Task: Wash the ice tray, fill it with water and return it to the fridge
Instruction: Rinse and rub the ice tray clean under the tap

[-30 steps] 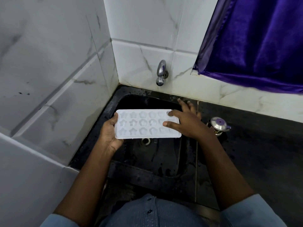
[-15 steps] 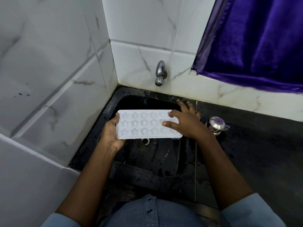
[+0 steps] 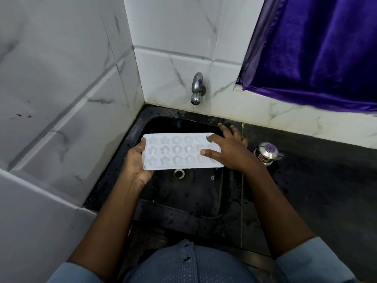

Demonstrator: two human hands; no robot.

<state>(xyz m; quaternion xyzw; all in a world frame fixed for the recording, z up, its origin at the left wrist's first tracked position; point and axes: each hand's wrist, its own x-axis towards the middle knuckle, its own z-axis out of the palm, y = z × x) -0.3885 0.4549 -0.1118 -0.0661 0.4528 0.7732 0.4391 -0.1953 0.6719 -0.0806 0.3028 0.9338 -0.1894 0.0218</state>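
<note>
Barely shifting the ice tray [image 3: 179, 152] since a second ago, still holding it level over the sink [image 3: 183, 203]. Gripping its left end with the left hand [image 3: 135, 166], thumb on top; resting the right hand [image 3: 228, 154] on the right end, fingers spread. Likely rubbing the cavities clean: worth moving under the dry tap [image 3: 197, 88], keeping flat. Minding the tiled wall [image 3: 71, 119] close left and the steel pot [image 3: 267, 153] on the bench [image 3: 326, 190] just right; finding open room above the sink.
</note>
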